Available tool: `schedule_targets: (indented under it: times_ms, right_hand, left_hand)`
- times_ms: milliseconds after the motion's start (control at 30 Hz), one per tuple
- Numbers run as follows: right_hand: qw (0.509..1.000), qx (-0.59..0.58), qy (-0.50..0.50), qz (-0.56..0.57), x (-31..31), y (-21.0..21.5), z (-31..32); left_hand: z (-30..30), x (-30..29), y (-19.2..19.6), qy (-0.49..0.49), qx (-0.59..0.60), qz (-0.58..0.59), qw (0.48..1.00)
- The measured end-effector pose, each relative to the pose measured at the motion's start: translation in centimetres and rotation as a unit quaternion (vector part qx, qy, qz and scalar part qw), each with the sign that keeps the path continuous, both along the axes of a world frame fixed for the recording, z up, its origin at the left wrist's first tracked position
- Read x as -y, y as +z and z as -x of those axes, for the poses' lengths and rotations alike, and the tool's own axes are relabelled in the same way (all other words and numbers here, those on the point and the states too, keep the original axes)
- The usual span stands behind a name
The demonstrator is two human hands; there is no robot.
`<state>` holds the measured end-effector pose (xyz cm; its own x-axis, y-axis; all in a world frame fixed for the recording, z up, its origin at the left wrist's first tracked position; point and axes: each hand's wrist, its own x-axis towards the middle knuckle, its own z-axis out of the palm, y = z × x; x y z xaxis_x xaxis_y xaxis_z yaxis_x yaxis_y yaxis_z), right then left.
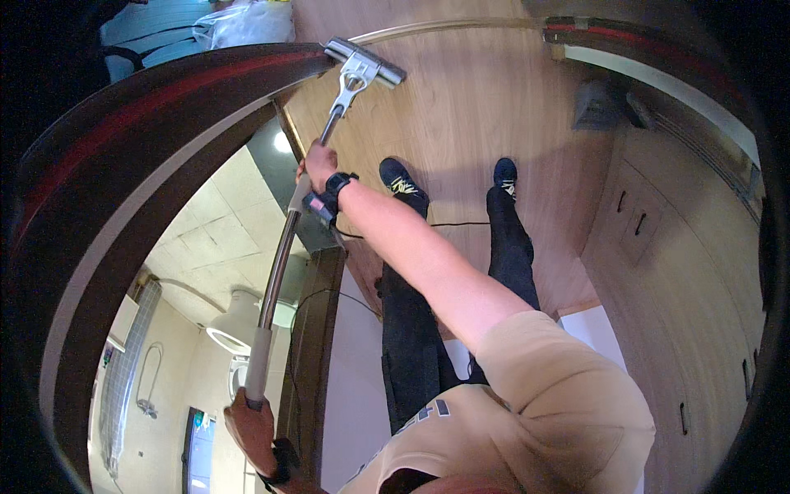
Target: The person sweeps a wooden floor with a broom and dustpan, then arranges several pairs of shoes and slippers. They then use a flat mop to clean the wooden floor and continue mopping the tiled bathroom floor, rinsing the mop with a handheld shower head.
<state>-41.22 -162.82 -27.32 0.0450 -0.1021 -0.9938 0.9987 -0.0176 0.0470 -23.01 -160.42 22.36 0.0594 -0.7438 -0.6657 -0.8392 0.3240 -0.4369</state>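
Observation:
A long-handled mop (283, 247) slants across the left side, with a steel pole, pale grip sleeves and a wide silver-grey head (362, 66). My left hand (251, 424) is wrapped round the top end of the handle, at the lower left. Further down the pole, close to the head, my right hand (322, 162) grips it with closed fingers. The head lies at the wood-look floor (461, 107), beside the end of a dark door frame with a red stripe (164, 107). Whether the head presses on the floor I cannot tell. Dark bands with devices circle both wrists.
My dark shoes (401, 177) stand on the floor, with a thin black cable (457, 224) by my legs. Wooden cabinets (666, 272) line the right. A tiled bathroom with a toilet (234, 329) opens at left. A clear plastic bag (247, 25) sits beyond the frame.

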Motion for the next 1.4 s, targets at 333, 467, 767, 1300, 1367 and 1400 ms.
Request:
schedule_targets:
  times_ms: [333,467,767,1300,1367,1400]
  right_hand:
    - [0.975,-0.194,0.090,-0.063,-19.3,-6.5,25.2]
    - [0.976,-0.168,0.132,-0.032,-22.6,-9.6,22.7]
    - [0.745,-0.251,0.604,0.130,-18.5,-14.7,-10.2]
    - [0.759,-0.114,0.620,0.162,-15.0,7.0,-31.0]
    - [0.689,-0.218,0.681,0.120,-15.2,5.6,-31.5]
    - [0.691,-0.242,0.674,0.104,-15.2,4.9,-31.6]
  left_hand:
    - [13.6,-3.8,-14.1,-0.096,-0.190,-0.151,0.965]
    - [10.8,-10.1,-13.5,-0.046,-0.151,-0.150,0.976]
    - [-3.9,-21.1,-2.6,0.205,-0.074,-0.071,0.973]
    - [-16.5,-40.4,-1.3,0.689,-0.261,0.029,0.675]
    - [-18.2,-41.9,-2.6,0.706,-0.331,0.045,0.624]
    - [-19.3,-42.6,-3.4,0.681,-0.346,0.063,0.643]
